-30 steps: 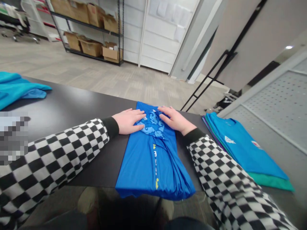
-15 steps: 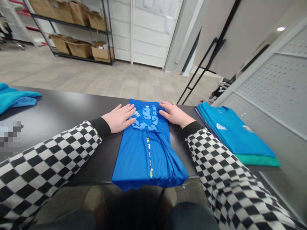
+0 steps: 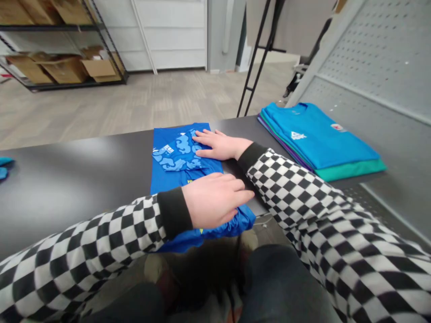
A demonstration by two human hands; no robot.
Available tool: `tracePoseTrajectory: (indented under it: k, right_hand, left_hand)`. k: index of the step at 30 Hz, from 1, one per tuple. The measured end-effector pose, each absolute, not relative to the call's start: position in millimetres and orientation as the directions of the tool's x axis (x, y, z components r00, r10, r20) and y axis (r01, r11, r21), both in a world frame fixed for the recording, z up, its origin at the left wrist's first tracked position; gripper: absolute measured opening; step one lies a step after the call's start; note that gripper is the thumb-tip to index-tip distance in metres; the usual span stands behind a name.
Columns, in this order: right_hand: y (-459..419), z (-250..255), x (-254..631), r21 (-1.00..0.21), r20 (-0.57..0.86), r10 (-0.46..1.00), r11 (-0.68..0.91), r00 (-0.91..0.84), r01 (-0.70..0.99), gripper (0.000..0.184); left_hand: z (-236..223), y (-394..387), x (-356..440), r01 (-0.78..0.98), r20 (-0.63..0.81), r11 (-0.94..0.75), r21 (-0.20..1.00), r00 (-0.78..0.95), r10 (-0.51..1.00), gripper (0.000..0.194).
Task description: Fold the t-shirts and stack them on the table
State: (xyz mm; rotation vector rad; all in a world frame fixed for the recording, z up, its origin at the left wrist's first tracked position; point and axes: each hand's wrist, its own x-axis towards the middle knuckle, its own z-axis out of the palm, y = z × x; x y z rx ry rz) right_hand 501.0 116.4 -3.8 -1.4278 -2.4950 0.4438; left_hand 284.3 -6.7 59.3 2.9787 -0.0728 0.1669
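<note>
Blue shirt lies on the dark surface, approx. centre of view, far end close to the surface's far edge, near end hanging a bit over the near edge. Upper part shows a lt-blue curly print w/ small white lettering; lower part bunched & creased, esp. at the near R corner.

R hand is palm down on the shirt's upper R side, fingers fairly wide & flat over the print's R edge, nothing gripped. L hand is across the lower half, back of hand up, fingers bent & pointing R, close together, tips by the shirt's R edge; can't tell if they pinch any cloth. Both arms in b/w checked sleeves w/ black cuffs.

To the R, apart from the shirt: stack of folded shirts, bright blue on top w/ white logo, green & purple edges below. Grey panel w/ holes stands just beyond it. Far L edge of view: bit of teal cloth, mostly cut off.

Bkgd: black shelf w/ cardboard boxes, white cabinet, grey floor.
</note>
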Motion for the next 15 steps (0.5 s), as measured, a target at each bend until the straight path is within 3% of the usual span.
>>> tracePoseTrajectory:
  k: [4,10,15]
  right_hand:
    - [123.9,-10.9,501.6,-0.338,0.073,0.846,0.519,-0.528,0.785,0.085]
    - [130.4,-19.5,504.7,-0.349,0.104,0.830,0.546,-0.548,0.761,0.086]
    - [135.1,-24.2,506.0,-0.375,0.111,0.829,0.546,-0.548,0.749,0.087]
  left_hand:
    - [63.2,-11.3,301.3,-0.125,0.067,-0.989,0.083,0.991,-0.120,0.009]
    - [69.8,-31.6,302.4,-0.237,0.276,-0.966,-0.104,0.926,-0.257,0.023]
    - [61.6,-60.0,269.2,-0.280,0.337,-0.952,-0.124,0.890,-0.306,0.022]
